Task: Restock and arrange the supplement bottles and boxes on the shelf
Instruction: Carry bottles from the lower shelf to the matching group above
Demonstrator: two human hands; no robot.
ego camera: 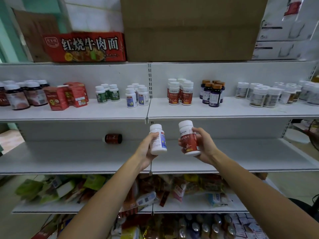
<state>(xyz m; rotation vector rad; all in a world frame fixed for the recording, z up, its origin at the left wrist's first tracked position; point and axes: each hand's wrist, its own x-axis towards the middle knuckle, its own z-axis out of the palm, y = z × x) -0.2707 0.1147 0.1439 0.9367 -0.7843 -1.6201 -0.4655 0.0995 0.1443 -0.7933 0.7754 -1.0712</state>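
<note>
Two bottles held before the white metal middle shelf [69, 157], slightly apart: white plastic bottle with blue label [158, 139], gripped by the left hand [147, 150]; white plastic bottle with red label [189, 138], gripped by the right hand [205, 146]. Shelf board offers room at 3 and 9 o'clock; one dark red bottle [113, 138] lies sideways at 9. Coloured packets [69, 187] at 6 blurred.

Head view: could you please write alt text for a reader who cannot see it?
A left hand holds a blue-label bottle and a right hand a red-label bottle, before a white shelf of grouped bottles.
</note>
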